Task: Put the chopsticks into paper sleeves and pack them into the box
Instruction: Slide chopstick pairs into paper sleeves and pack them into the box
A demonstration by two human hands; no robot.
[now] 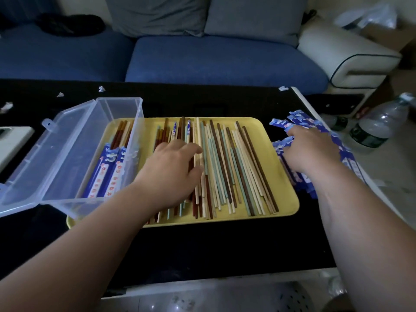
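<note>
Gathering step: left hand (pixel 173 167) fingers pinch chopsticks (pixel 225 165); right hand (pixel 310 152) fingers dig into sleeves (pixel 281 123), grip unclear. Next, likely: slide a pair into one sleeve.

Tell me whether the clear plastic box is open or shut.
Open: the clear box has its lid swung back to the left, sleeved chopsticks lying inside.

Chinese characters on the blue sleeves (pixel 112 174) are too blurred to read.
</note>
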